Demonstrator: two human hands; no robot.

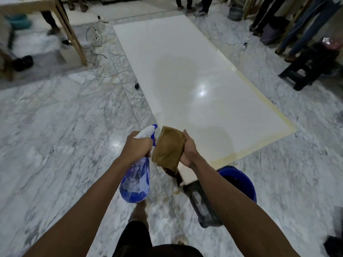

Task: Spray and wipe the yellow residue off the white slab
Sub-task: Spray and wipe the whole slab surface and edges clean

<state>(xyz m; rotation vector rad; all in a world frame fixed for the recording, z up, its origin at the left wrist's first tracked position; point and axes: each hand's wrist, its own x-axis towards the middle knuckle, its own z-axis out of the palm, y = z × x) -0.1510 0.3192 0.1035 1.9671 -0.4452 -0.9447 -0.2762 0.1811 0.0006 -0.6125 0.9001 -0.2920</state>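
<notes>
While both arms are stretched out front, the white slab (181, 71) lies flat on the marbled floor (55, 136), running away from the person at a slant. It's glossy, with a bright light glare near the middle, and the yellow residue (267, 101) shows as a pale band along the right edge and the near edge (plus a faint dull patch in the centre, hard to say what that is). The left hand (136, 147) is wrapped around the neck of a blue spray bottle (136, 180), nozzle aimed toward the slab. The right hand (188, 149) grips a brown cloth (168, 147), bunched up and held in the air just beside the bottle. A blue bucket (239, 180) sits by the slab's near corner, partly hidden behind the right forearm. Cables (96, 41) snake across the floor on the left, and people's legs (267, 13) stand around the far end, next to a dark stool (308, 67).
</notes>
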